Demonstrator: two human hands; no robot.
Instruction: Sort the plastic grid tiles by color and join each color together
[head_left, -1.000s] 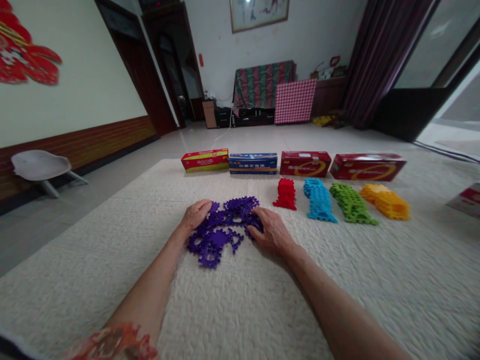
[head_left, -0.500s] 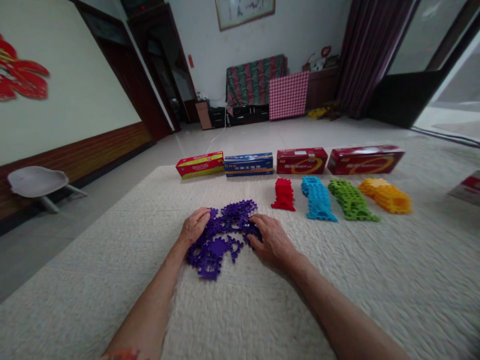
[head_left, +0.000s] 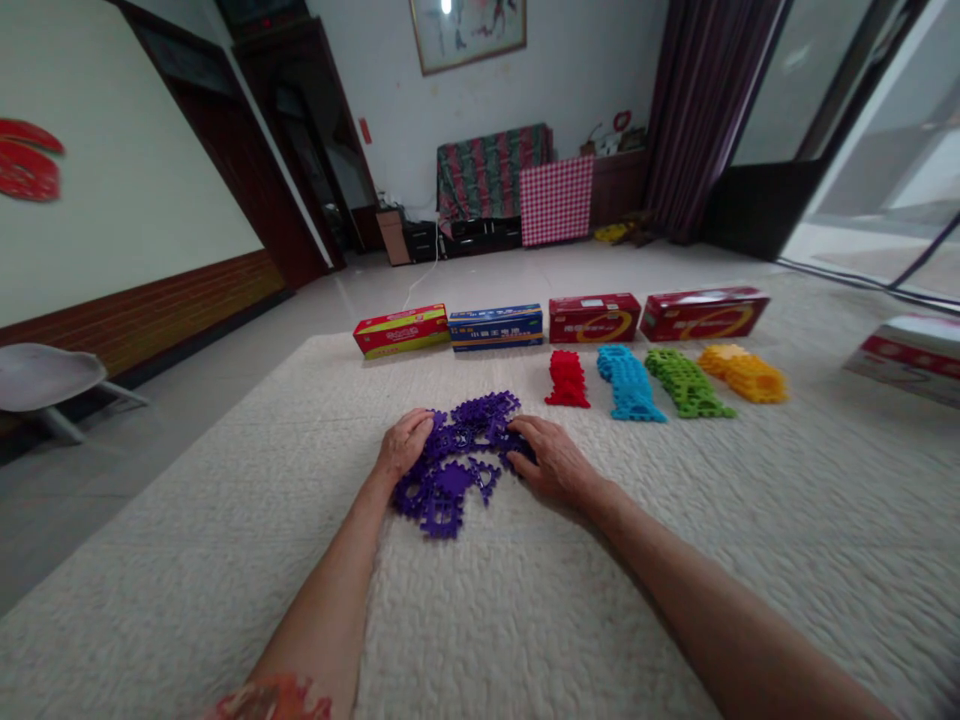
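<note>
A loose heap of flat purple interlocking pieces point(head_left: 457, 460) lies on the cream quilted mat point(head_left: 525, 600) in front of me. My left hand point(head_left: 403, 443) rests on the heap's left side, fingers curled over the pieces. My right hand point(head_left: 551, 460) presses against its right side, fingertips on the purple pieces. Further back, to the right, lie four sorted stacks: red point(head_left: 566, 379), cyan point(head_left: 628, 383), green point(head_left: 684, 383) and yellow-orange point(head_left: 744, 373).
A row of four boxes stands behind the stacks: a red-yellow one point(head_left: 403, 330), a blue one point(head_left: 496, 327) and two red ones point(head_left: 594, 318) point(head_left: 703, 313). Another box point(head_left: 907, 355) lies at the far right. A white chair point(head_left: 41, 380) stands on the tile floor to the left.
The view has swung slightly right and tilted. Both hands stay at the sides of the purple heap, drawn a little closer against it.
</note>
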